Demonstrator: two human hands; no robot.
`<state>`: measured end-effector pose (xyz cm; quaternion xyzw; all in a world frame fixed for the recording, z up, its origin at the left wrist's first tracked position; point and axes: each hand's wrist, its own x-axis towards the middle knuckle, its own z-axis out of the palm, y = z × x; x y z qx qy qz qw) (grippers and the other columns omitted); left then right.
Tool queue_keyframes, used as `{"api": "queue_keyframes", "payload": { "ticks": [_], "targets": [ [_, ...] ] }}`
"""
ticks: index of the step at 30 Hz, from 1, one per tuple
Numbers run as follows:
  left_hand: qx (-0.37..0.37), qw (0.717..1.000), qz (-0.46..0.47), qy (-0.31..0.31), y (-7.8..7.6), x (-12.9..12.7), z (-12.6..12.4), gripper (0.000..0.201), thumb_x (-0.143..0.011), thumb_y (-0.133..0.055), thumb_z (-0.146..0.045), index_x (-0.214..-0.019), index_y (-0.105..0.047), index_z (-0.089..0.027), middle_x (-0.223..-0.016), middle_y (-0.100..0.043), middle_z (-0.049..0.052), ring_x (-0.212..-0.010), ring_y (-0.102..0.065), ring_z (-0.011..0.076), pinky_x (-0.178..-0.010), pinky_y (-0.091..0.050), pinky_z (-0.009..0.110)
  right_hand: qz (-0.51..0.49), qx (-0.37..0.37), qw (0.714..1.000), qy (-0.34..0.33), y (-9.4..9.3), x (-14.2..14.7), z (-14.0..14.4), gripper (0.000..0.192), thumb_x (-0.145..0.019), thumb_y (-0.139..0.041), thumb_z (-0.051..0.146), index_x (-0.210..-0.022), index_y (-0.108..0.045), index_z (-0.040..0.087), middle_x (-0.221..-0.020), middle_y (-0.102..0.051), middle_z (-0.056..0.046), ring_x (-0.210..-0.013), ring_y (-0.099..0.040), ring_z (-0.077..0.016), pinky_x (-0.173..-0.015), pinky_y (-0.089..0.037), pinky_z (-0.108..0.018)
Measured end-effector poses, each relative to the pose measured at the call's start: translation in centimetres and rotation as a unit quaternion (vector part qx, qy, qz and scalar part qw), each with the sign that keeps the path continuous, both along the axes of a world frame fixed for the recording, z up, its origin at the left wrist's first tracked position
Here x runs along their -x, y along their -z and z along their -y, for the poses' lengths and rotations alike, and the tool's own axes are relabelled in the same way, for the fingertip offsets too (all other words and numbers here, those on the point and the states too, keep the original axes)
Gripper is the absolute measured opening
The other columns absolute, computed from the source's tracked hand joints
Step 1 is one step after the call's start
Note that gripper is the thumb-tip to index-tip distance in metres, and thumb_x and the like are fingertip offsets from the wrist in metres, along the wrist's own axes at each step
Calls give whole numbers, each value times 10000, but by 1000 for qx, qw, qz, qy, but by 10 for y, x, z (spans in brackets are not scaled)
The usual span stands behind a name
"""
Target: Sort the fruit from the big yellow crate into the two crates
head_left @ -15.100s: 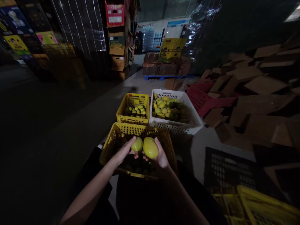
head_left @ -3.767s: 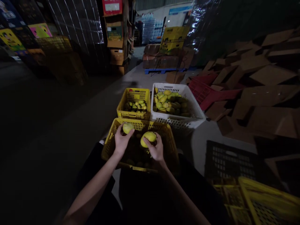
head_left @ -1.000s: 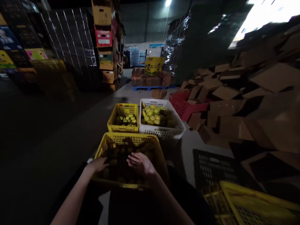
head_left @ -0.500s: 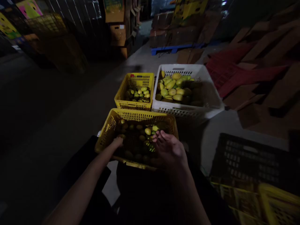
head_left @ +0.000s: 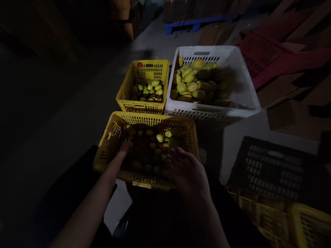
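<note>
In front of me stands a low yellow crate [head_left: 144, 119] with slotted walls, its bottom scattered with yellow-green oval fruits [head_left: 160, 138] that look like mangoes. My left hand [head_left: 126, 146] reaches over the near left side into the crate, fingers spread above dim fruit. Over the crate's right part is my right hand [head_left: 184, 167], fingers stretched out and nothing visible in it. It hides some of the fruit there. Deep shadow blurs the crate's near half, so I cannot tell whether either hand touches fruit.
Behind stand a smaller yellow crate [head_left: 120, 93] with some fruit and a large white crate [head_left: 245, 86] holding many larger-looking ones. To the right lie a black crate [head_left: 269, 172], a red crate [head_left: 261, 58] and cardboard [head_left: 289, 117]. A blue pallet [head_left: 193, 24] is farther back.
The view has tipped downward and the crates look nearer. My left hand's fingers, bunched and partly hidden before, are now spread. My right hand has turned its palm more downward.
</note>
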<state>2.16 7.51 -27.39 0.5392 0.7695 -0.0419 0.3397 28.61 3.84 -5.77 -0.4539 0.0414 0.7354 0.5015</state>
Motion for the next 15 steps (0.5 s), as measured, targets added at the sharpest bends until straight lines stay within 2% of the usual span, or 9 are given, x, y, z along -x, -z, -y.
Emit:
{"api": "queue_keyframes", "payload": {
  "ticks": [3,6,10,12,14,15],
  "targets": [
    [-75,990,45,-111,-27,-5,0,600,-791,-675,-271,-1293,-422,-61,-1331,-468,213,-1218,-474,319,-1016,-383,438,-19,-12,1000,-21,2,8,4,54,-601,-609,136,-637,-630,171,-645,-698,-13,-595,-657,-135,-601,-530,-234],
    [-138,967,130,-171,-70,-20,-2,500,-849,-604,-335,-1237,-450,-59,-1217,-566,207,-1133,-553,274,-960,-445,402,-10,-8,999,-33,10,22,10,56,-641,-581,134,-643,-602,186,-651,-686,-5,-618,-659,-143,-617,-534,-248],
    [-199,921,301,-149,-152,-53,11,422,-919,-451,-454,-1238,-470,-178,-1140,-626,88,-1003,-624,197,-824,-537,349,9,47,996,-71,7,43,13,71,-734,-643,277,-758,-595,230,-649,-637,22,-640,-646,-157,-631,-560,-315],
    [-205,854,460,-129,-191,-65,23,418,-888,-496,-480,-1177,-506,-179,-1147,-610,81,-1046,-605,222,-811,-545,368,-24,32,997,-72,-1,50,12,163,-800,-600,398,-826,-604,237,-696,-655,9,-668,-655,-167,-639,-573,-346],
    [-227,819,518,-101,-218,-68,31,391,-867,-523,-495,-1086,-546,-172,-1100,-610,64,-1065,-588,229,-827,-538,369,-79,-18,995,-55,-8,53,9,212,-850,-541,419,-850,-616,221,-752,-688,-5,-689,-669,-161,-649,-580,-331],
    [-249,816,514,-88,-225,-64,32,372,-867,-523,-492,-1054,-559,-171,-1078,-610,54,-1070,-582,224,-845,-529,358,-100,-40,993,-44,-11,53,7,212,-863,-529,403,-857,-623,212,-766,-699,-6,-689,-674,-154,-642,-580,-309]
  ]
}}
